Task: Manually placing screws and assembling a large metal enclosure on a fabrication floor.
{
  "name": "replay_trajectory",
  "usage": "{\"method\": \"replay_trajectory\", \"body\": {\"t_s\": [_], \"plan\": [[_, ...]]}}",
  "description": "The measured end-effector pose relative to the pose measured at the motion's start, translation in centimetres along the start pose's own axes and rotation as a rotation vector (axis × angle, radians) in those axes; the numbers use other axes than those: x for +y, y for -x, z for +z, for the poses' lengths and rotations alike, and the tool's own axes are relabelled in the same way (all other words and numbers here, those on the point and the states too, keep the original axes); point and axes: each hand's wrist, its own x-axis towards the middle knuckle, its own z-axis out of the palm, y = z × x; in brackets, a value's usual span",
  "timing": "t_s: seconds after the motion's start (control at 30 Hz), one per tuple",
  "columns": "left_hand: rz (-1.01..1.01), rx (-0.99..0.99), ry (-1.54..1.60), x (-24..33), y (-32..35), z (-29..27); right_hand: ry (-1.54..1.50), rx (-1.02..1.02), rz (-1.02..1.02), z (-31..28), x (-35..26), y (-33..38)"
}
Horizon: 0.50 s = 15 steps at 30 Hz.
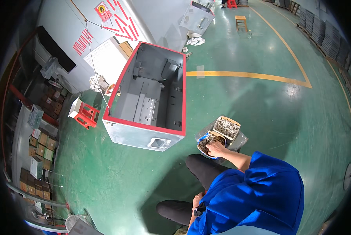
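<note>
My right hand [216,149] reaches into a blue-and-white box [201,148] of small dark metal parts [209,139]. Its fingers are bent down among the parts, so what they pinch is hidden. Right beside it, a cardboard box [237,129] holds small silvery pieces [226,127]. Both boxes sit on a grey stand [238,143]. My left hand [198,199] rests curled by my thighs, with a black band or object at the wrist; whether it holds anything is not visible. Ahead of me stands a large grey metal cabinet [134,133] with a red rim, its open side showing brackets inside.
A red stool [86,114] with a white box on it stands beyond the cabinet. A thin cord [92,58] hangs down to the cabinet's rim. Yellow lines [254,75] mark the green floor. A wooden stool [241,22] is farther off; cartons [42,147] fill shelving at left.
</note>
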Motion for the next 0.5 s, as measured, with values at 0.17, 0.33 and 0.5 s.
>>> {"method": "replay_trajectory", "body": {"t_s": [0.17,0.33,0.5], "plan": [[0.008,0.001,0.001,0.3,0.2,-0.4,0.013,0.027,-0.001,0.3,0.1,0.0],[0.013,0.000,0.000,0.3,0.3,-0.9,0.023,-0.011,0.024,0.2,-0.2,-0.2],[0.016,-0.001,0.002,0.5,0.8,-1.3,0.027,-0.003,0.029,0.4,-0.1,-0.2]]}}
